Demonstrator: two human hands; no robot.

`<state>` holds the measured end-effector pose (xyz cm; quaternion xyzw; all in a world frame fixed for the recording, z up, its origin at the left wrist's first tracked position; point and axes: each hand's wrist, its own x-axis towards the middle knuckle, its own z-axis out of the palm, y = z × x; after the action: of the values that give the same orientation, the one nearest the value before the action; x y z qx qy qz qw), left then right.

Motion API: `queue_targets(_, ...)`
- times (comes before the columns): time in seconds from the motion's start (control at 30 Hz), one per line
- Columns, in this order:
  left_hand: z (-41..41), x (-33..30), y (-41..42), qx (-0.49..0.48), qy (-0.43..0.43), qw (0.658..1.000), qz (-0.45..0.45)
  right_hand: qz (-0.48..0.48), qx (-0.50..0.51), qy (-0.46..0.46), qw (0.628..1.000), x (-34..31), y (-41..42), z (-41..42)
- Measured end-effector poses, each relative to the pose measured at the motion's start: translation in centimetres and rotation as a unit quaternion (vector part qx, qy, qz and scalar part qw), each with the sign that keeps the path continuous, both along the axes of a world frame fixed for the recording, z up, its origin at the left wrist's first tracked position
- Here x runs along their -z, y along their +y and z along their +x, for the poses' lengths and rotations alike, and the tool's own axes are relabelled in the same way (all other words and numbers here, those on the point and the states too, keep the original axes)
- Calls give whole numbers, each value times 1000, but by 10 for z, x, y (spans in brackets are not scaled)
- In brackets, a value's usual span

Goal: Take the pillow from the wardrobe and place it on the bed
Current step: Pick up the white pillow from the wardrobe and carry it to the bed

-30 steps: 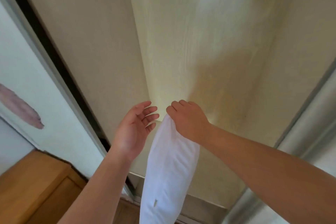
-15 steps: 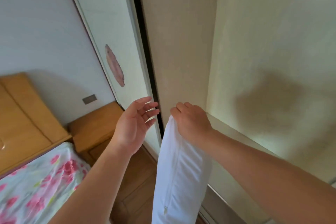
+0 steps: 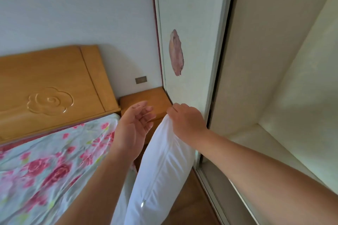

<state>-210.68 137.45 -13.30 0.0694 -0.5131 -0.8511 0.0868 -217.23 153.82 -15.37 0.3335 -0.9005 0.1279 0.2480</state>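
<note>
Pillow (image 3: 161,168) hangs from right hand (image 3: 186,120), grip clenched on its top corner, fabric bunched under the fingers (image 3: 178,110). Rest of pillow droops straight down, zipper pull (image 3: 143,203) visible near the low end. Looks soft and light, one-hand pinch carries it, but it sags and swings; cover cloth could slip over the filling. Better hold, judged: second hand on the side seam or under the body. Left hand (image 3: 134,128) is just beside the pillow, palm open, fingers loosely curled, holding nothing, not touching it as far as visible. Pillow is outside the wardrobe (image 3: 274,78), in the air between wardrobe and bed (image 3: 36,166). Nightstand (image 3: 146,98) stands behind the hands. Placing on bed not yet done.
</note>
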Motion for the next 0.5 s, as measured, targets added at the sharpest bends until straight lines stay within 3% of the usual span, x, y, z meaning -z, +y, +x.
queue_targets(0.5,-64,-1,-182,-114,17,992,48,-1,-112,20,993,-23,-194,-95)
